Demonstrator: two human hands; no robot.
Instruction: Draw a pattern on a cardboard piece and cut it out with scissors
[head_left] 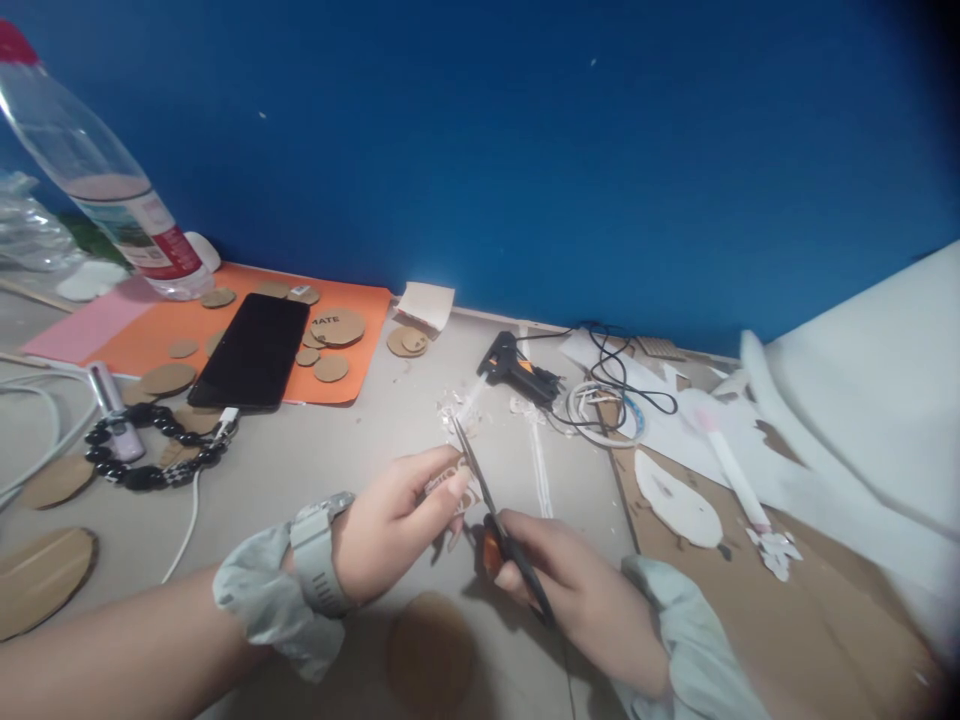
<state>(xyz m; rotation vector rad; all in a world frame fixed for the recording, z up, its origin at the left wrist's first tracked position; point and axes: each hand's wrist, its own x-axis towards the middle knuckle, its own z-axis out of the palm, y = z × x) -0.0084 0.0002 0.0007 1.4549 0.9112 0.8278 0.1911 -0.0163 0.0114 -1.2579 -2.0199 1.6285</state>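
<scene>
My left hand (397, 525) pinches a small piece of printed cardboard (466, 488) between thumb and fingers; part of it is hidden by the hand. Around the handles of a pair of scissors (491, 500) my right hand (574, 585) is closed. The blades point up and away, lying right against the cardboard piece's right edge; whether they bite into it I cannot tell. A cardboard disc (431, 650) rests on the table below my hands. Just beyond the blade tips lies a black glue gun (519, 368), its nozzle toward a patch of dried glue.
To the left are a phone (255, 350), an orange sheet (356, 360) with several cardboard discs, a bead bracelet (142, 478) and a tall bottle (112, 190). Tangled cables (615, 375), white paper scraps and a cardboard sheet (795, 620) lie right. A blue wall (480, 150) stands behind.
</scene>
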